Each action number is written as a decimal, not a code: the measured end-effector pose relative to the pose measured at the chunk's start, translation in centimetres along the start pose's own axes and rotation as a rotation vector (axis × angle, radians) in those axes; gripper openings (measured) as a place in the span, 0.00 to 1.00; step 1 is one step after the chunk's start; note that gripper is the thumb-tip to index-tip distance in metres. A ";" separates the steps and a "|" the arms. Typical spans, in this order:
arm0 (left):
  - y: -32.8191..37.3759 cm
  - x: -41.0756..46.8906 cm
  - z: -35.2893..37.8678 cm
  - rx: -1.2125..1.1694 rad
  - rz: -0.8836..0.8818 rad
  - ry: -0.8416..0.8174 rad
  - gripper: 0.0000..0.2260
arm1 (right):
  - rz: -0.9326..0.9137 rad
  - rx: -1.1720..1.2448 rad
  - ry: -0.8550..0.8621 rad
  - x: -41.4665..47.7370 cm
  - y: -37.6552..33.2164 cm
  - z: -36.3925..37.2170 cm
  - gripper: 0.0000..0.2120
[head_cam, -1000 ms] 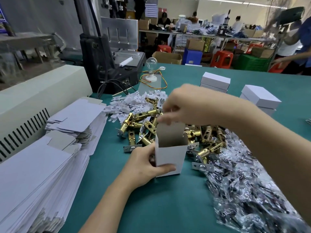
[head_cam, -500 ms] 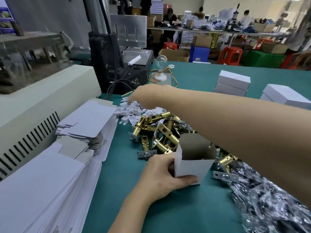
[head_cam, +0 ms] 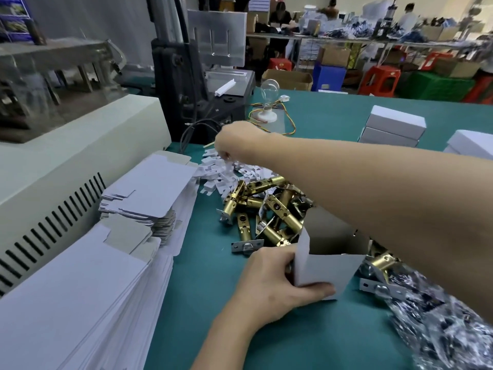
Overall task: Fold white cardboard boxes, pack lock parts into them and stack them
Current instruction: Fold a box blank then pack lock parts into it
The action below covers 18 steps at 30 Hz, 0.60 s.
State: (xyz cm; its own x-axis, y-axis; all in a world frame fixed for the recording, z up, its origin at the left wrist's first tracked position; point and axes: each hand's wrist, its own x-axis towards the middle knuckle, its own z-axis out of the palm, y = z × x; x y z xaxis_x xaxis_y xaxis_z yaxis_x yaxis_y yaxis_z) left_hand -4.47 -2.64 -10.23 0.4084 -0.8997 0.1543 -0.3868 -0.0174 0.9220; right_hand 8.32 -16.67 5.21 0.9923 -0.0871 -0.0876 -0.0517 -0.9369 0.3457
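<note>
left hand [head_cam: 269, 284] grips open matte cardboard box [head_cam: 328, 268] | right hand [head_cam: 236, 141] curled over white tags [head_cam: 213, 169], hold unclear

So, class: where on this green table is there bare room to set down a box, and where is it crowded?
Bare table: the near strip between the flat cardboard stack and the plastic bags; the far stretch between the light bulb and the closed white boxes. Crowded: the middle, with brass latches and white slips.
</note>
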 end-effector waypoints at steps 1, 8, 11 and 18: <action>0.1 0.0 0.0 -0.002 0.004 -0.001 0.13 | 0.007 0.031 0.037 -0.2 0.5 -0.2 0.08; 0.5 -0.2 -0.3 -0.011 0.013 0.010 0.18 | 0.015 0.226 0.506 -7.9 3.4 -3.8 0.08; 0.7 -0.3 -0.2 -0.051 -0.013 0.048 0.20 | 0.028 0.433 0.675 -14.0 3.8 -4.5 0.05; 1.5 -0.2 -0.4 -0.074 -0.047 0.156 0.23 | 0.154 0.435 0.463 -23.5 4.6 -2.9 0.04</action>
State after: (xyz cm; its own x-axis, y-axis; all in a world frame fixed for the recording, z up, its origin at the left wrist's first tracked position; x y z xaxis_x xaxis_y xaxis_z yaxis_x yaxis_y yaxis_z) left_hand -4.84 -2.28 -8.70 0.5502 -0.8199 0.1583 -0.3044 -0.0204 0.9523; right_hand -14.91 -17.91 11.60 0.9107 -0.1674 0.3776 -0.1415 -0.9853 -0.0956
